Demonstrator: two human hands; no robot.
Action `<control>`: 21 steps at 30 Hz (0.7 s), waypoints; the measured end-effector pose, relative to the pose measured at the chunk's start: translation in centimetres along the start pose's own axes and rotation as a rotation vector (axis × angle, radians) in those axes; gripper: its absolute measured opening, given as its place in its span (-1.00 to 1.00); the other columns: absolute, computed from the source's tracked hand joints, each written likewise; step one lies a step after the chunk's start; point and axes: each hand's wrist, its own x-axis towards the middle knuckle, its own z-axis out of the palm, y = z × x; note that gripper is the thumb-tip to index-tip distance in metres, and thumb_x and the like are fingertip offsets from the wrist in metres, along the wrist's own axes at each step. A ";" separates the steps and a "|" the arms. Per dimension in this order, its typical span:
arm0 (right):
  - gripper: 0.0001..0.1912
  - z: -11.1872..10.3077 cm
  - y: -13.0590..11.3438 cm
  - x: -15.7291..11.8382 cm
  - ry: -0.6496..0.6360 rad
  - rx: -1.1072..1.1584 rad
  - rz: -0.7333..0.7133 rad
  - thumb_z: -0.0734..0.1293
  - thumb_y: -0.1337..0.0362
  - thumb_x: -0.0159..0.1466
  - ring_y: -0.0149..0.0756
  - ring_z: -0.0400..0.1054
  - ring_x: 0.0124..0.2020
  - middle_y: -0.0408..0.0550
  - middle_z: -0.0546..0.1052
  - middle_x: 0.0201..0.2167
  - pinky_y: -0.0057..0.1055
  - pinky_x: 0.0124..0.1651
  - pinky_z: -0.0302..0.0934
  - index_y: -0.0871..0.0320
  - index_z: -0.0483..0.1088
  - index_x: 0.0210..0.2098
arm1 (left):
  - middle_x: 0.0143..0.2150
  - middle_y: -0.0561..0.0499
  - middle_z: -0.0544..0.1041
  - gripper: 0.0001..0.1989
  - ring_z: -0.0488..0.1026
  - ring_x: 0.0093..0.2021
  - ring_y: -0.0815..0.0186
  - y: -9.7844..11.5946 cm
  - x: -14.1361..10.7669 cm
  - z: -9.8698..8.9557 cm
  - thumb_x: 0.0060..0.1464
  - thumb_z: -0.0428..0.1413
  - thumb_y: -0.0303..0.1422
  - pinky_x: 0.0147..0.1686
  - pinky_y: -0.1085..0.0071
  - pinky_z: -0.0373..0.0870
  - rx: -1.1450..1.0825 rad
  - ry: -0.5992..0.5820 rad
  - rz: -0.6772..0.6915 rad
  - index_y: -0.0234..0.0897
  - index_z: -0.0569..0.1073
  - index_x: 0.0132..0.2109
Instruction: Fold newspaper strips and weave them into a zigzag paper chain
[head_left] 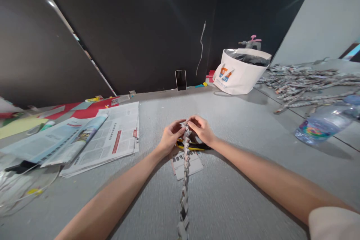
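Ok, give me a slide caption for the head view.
Left hand and right hand pinch the far end of a folded-paper chain over a gray table, newspapers to the left.

The chain (186, 172) is folded printed paper, matt and crisp-edged, ridged all along. The slips (196, 165) beneath it are flat, matt paper, and the newspapers (126, 123) look thin and dull. The table (242, 202) has a fine-grained, low-sheen surface. The bottle (323, 123) is clear, glossy plastic; the bag (239, 75) looks smooth outside, with a shiny, foil-like lining (231, 52). The phone (181, 80) has a smooth, glassy face. The dark panel (132, 30) is smooth, faintly reflective. The sleeve (334, 223) is soft, matt cloth.
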 end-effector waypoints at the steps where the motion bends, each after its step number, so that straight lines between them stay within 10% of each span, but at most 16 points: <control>1: -0.71 0.0 -0.1 0.0 -0.001 -0.009 -0.001 0.38 0.00 0.38 -0.29 0.36 -0.33 -0.10 0.48 -0.34 -0.34 -0.26 0.23 0.10 0.44 -0.21 | -0.19 -0.08 0.60 -0.40 0.49 -0.33 0.37 0.0 0.0 0.0 0.06 0.42 -0.13 -0.30 0.40 0.44 -0.011 0.005 -0.012 -0.31 0.58 0.18; 21: -0.72 -0.1 -0.4 0.3 -0.001 -0.105 -0.138 0.41 0.04 0.37 -0.29 0.30 -0.27 -0.06 0.39 -0.23 -0.34 -0.25 0.20 0.09 0.46 -0.35 | -0.23 -0.07 0.59 -0.48 0.49 -0.35 0.39 -0.4 0.3 0.0 -0.02 0.47 -0.21 -0.33 0.42 0.45 -0.174 0.062 -0.047 -0.29 0.64 0.08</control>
